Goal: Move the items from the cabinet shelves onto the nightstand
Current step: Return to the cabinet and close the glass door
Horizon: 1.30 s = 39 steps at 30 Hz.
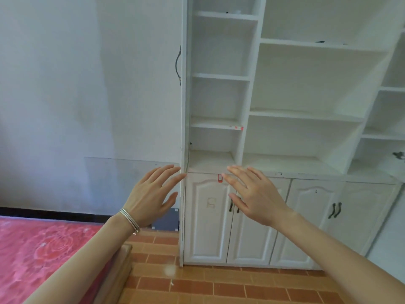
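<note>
White cabinet [285, 95]; splayed, empty hands [151, 194].

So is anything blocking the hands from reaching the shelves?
Nothing visible. The left hand and right hand are open and empty before the white wooden cabinet's open shelves, which have no doors.

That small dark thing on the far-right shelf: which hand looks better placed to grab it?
Probably the right hand. It is open and empty and is raised on the side nearer the small dark item. The left hand, also open, is by the cabinet's left edge, farther off.
</note>
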Motion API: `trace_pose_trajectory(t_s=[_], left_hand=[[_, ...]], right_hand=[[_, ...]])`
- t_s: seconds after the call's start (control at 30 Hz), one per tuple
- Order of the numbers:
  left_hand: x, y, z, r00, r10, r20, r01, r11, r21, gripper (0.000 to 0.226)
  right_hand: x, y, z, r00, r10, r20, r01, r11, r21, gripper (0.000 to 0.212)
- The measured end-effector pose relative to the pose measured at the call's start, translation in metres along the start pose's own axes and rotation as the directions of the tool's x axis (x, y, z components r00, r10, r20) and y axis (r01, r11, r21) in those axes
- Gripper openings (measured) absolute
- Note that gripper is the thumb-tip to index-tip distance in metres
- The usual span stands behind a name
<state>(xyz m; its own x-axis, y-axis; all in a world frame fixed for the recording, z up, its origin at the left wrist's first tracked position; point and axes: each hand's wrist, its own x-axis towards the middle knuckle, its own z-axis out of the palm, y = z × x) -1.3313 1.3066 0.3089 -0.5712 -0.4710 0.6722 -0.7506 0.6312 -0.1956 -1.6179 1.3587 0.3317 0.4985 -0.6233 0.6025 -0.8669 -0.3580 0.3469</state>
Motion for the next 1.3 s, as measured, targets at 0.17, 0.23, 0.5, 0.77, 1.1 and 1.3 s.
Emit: trace_pose_trajectory(t_s=[0.17, 0.23, 0.5, 0.77, 1.1, 1.3], left_hand=[[0.03, -0.043, 0.043, 1.0, 0.007, -0.004, -0.007, 1.0, 0.03, 0.045], [0.049, -0.06, 0.06, 1.0, 0.024, 0.008, -0.024, 0.999, 0.048, 0.045], [0.141, -0.144, 0.125, 0.967, 0.239, 0.094, -0.252, 0.953, 0.17, 0.044], [0.194, -0.212, 0.17, 0.88, 0.474, -0.014, -0.461, 0.863, 0.208, 0.039], [0.242, -0.264, 0.214, 0.72, 0.69, -0.069, -0.659, 0.712, 0.241, 0.049], [0.263, -0.26, 0.24, 0.626, 0.744, -0.233, -0.726, 0.665, 0.173, 0.037]], right_hand=[[0.036, 0.024, 0.056, 1.0, -0.02, 0.015, 0.02, 1.0, 0.008, 0.046], [0.052, 0.04, 0.077, 1.0, -0.031, 0.003, 0.031, 0.999, 0.009, 0.046], [0.13, 0.103, 0.129, 1.0, -0.01, -0.014, 0.01, 1.0, -0.012, 0.047], [0.158, 0.12, 0.183, 0.997, 0.071, 0.014, -0.071, 0.997, -0.019, 0.047], [0.191, 0.11, 0.208, 0.979, 0.202, -0.005, -0.202, 0.977, -0.074, 0.046], [0.185, 0.106, 0.213, 0.964, 0.263, 0.029, -0.257, 0.958, -0.125, 0.045]])
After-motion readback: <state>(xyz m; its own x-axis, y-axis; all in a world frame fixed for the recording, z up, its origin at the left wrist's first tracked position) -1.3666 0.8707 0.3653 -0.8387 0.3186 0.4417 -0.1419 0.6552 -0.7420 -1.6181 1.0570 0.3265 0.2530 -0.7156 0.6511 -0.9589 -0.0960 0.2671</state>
